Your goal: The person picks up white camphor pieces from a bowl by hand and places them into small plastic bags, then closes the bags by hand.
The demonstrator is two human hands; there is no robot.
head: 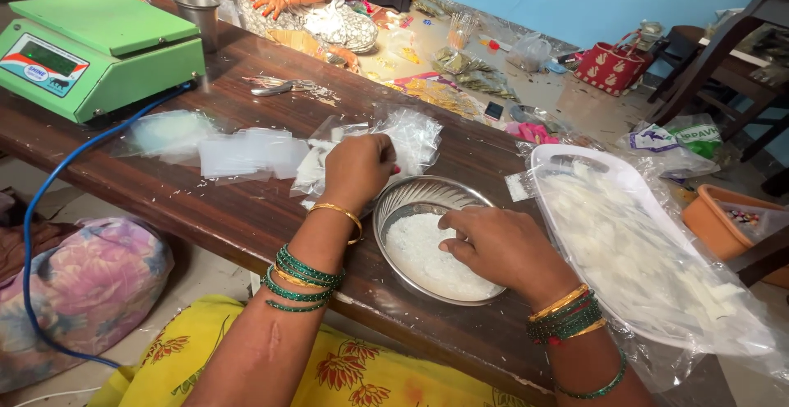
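A round steel bowl sits on the near edge of the long dark wooden table, partly filled with small white flakes or grains. The right hand rests in the bowl with its fingers bent down into the white heap, gathering a pinch; how tightly the fingertips meet cannot be told. The stuff looks light, loose and dry, likely to spill from a slack pinch, so it is best taken between thumb and fingertips or scooped. The left hand, just beyond the bowl's far rim, is closed around a small clear plastic pouch, thin, soft and crinkly, probably slippery, and best held at its mouth. Flat clear pouches lie in a row to the left, and beyond them stands a green weighing scale. Right of the bowl a white tray in clear wrap holds pale pieces. Further off, another person sits on the floor.
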